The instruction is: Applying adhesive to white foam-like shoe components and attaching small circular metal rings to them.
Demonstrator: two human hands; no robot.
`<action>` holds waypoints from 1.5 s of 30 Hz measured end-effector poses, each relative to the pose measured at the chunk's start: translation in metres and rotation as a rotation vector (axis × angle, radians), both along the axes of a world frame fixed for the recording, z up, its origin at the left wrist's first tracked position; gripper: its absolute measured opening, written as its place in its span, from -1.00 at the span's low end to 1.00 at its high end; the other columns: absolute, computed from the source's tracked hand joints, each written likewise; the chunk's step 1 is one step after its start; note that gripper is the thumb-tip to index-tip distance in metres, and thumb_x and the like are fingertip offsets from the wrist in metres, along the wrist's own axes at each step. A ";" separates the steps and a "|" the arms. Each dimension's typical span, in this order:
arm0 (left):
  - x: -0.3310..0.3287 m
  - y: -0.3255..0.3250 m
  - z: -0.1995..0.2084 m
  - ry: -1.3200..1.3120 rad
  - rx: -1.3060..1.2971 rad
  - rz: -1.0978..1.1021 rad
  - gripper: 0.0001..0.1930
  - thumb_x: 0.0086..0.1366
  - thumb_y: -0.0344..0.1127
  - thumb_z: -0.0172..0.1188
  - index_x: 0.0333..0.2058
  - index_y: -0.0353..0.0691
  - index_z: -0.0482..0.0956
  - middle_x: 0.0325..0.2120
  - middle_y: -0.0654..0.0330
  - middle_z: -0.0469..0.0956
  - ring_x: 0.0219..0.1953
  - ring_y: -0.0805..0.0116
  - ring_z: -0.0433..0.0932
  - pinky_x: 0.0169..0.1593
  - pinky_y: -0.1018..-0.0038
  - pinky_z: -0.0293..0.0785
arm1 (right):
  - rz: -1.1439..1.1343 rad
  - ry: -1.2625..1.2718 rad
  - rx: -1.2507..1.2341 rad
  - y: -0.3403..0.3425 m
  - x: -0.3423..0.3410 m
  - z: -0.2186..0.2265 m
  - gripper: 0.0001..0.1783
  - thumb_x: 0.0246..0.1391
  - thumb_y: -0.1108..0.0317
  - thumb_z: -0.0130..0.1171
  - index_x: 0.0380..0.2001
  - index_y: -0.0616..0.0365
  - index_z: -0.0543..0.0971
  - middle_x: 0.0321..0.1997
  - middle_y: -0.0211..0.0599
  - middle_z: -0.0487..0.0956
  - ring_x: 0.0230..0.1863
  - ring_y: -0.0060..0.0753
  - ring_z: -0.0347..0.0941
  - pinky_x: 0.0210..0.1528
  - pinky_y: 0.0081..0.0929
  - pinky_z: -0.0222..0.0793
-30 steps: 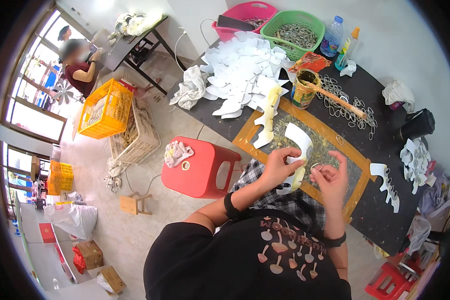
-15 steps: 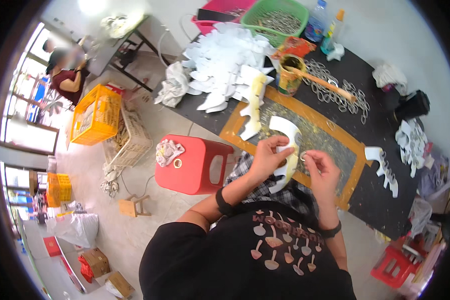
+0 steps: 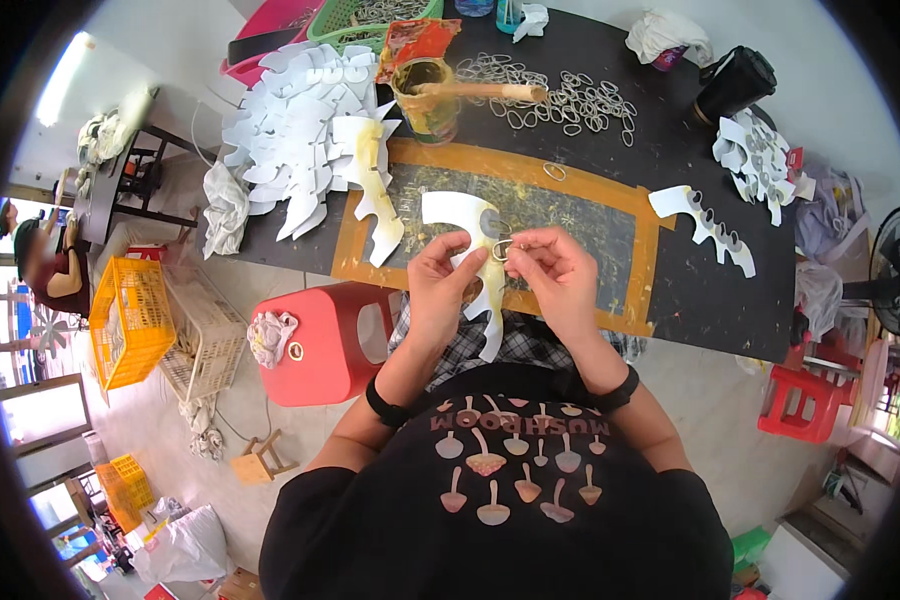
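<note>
My left hand [image 3: 438,292] is closed on a scalloped white piece [image 3: 454,208] with a yellowish coating along its inner edge. Between the thumb and fingers of my right hand [image 3: 558,278] is a thin metal ring [image 3: 502,250], which overlaps the piece's notched edge. A grey rounded spot shows on the piece just above the ring. Both hands are over the front of a stained work board [image 3: 610,212] framed in brown tape. To the left lies another coated white piece [image 3: 374,205]. On the right rests a white piece with several rings along its edge [image 3: 705,225].
A smeared can [image 3: 428,122] with a wooden-handled tool [image 3: 505,91] across it stands behind the board, near loose rings [image 3: 580,105]. White pieces [image 3: 290,130] are heaped at left. A black cup [image 3: 735,85] stands at back right. A red stool [image 3: 320,350] is left of me.
My view has turned, so the table sits further left in it. The right hand has brought the ring from just beside the white piece onto its edge. The left hand keeps its hold.
</note>
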State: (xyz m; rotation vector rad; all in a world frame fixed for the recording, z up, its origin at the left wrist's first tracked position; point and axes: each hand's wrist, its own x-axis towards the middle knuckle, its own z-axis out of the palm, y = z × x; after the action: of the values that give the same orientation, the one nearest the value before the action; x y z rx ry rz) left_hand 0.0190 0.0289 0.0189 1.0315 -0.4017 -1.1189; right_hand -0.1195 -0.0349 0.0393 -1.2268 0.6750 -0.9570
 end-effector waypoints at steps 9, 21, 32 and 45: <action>-0.001 0.005 -0.002 -0.001 0.014 0.026 -0.80 0.21 -0.55 0.24 -0.20 -0.34 0.45 -0.58 0.35 0.44 -0.71 0.70 0.27 -0.67 0.67 0.05 | 0.019 0.181 -0.046 0.002 -0.001 -0.013 -0.88 0.11 0.54 0.19 -0.26 0.27 0.52 -0.33 -0.36 0.58 -0.40 -0.68 0.50 -0.34 -0.69 0.44; -0.006 0.006 0.004 -0.057 -0.020 0.030 -0.80 0.23 -0.56 0.22 -0.18 -0.34 0.44 -0.56 0.36 0.45 -0.68 0.73 0.28 -0.65 0.70 0.08 | -0.097 0.306 -0.255 0.009 0.000 -0.004 -0.88 -0.04 0.54 0.29 -0.37 0.27 0.59 -0.38 -0.29 0.60 -0.43 -0.50 0.57 -0.39 -0.60 0.46; -0.007 0.002 0.002 -0.105 -0.067 0.035 -0.80 0.24 -0.56 0.20 -0.18 -0.31 0.42 -0.35 0.28 0.47 -0.54 0.67 0.40 -0.59 0.72 0.26 | -0.151 0.400 -0.302 0.009 0.002 0.001 -0.88 -0.03 0.51 0.29 -0.37 0.28 0.61 -0.36 -0.22 0.62 -0.42 -0.44 0.58 -0.37 -0.56 0.48; -0.012 0.014 -0.004 -0.470 -0.135 -0.155 -0.72 0.22 -0.43 0.23 -0.14 -0.33 0.37 -0.20 0.21 0.26 -0.08 0.45 0.32 -0.04 0.53 0.30 | 0.094 0.205 0.019 0.003 -0.026 -0.004 -0.92 0.06 0.58 0.21 -0.33 0.34 0.57 -0.18 -0.30 0.59 -0.20 -0.60 0.50 -0.13 -0.64 0.39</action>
State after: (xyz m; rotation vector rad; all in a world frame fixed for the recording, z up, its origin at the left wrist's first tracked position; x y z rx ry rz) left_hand 0.0067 0.0433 0.0145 1.1547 -0.9333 -0.9636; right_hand -0.1456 -0.0314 0.0355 -1.3392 0.7779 -0.7517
